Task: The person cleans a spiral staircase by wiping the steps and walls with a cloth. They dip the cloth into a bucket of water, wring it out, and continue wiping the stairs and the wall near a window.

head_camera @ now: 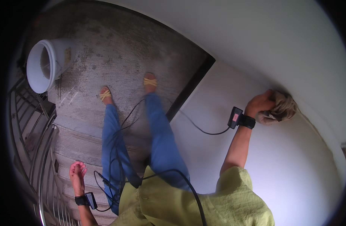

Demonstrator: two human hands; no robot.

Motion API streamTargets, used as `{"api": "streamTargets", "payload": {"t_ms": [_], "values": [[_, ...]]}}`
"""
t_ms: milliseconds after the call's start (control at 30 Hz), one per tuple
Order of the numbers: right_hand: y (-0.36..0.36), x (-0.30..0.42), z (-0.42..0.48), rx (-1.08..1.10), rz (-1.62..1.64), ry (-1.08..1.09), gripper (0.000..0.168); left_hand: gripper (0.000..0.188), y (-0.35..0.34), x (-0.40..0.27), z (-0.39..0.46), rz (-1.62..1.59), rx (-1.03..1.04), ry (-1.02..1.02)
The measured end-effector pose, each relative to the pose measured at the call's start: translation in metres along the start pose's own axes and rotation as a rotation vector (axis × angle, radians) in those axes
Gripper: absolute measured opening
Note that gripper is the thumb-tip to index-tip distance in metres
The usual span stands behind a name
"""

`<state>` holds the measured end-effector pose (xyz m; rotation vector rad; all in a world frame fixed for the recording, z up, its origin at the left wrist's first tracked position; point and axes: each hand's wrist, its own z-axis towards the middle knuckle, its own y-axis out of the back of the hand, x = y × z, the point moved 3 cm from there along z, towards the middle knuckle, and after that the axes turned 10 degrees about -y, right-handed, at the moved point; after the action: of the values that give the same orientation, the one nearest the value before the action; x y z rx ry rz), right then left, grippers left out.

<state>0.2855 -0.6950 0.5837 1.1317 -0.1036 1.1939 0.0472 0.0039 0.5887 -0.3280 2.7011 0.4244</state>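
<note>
A bunched, stained beige cloth (284,108) is gripped in my right hand (260,104), pressed against the white wall (206,96) near a corner or ledge. The fingertips are partly hidden by its folds. My left hand (77,171) hangs at the lower left above the stairs, near the metal railing. It holds nothing, its fingers slightly curled and apart. Each wrist carries a strapped black device with a cable.
A white plastic bucket (52,63) stands on the concrete landing (119,48) at the upper left. Concrete steps (76,141) descend beside a metal railing (40,175). Black cables (119,158) hang loosely across my legs. A dark baseboard (191,87) borders the wall.
</note>
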Motion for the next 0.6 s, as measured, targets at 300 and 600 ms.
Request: {"api": "streamTargets", "payload": {"t_ms": [300, 600], "values": [[-0.042, -0.012, -0.018, 0.005, 0.447, -0.381, 0.033, 0.016, -0.005, 0.002, -0.038, 0.064, 0.032, 0.011], [-0.175, -0.281, -0.083, 1.094, -0.589, -0.235, 0.037, 0.015, -0.006, 0.006, -0.039, 0.060, -0.078, 0.055]]}}
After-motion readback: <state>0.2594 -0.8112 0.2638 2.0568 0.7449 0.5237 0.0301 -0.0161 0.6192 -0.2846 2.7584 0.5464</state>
